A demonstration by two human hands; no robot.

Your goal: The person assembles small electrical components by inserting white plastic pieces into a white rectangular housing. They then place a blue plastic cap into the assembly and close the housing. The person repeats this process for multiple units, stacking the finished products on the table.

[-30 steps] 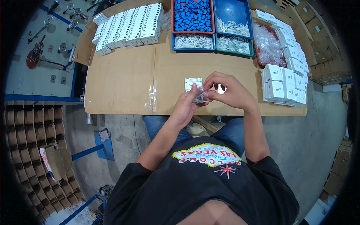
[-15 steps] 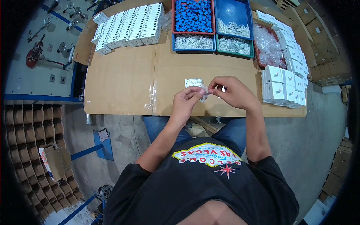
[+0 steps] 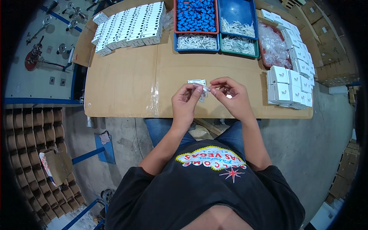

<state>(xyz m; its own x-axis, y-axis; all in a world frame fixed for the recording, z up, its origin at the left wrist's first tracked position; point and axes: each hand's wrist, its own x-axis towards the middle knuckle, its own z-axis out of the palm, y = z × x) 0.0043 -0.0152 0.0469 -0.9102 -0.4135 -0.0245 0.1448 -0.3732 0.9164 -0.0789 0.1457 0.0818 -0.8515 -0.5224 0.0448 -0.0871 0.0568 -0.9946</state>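
You wear a black short-sleeved T-shirt (image 3: 203, 191) with a yellow-edged, sign-shaped chest print in red, white and blue lettering and a red starburst just beside it, blue jeans (image 3: 165, 128) below the print, and both forearms bare of any sleeve.

small clear item (image 3: 202, 86) pinched between hands too small to identify, white pieces in trays (image 3: 196, 41) indistinct
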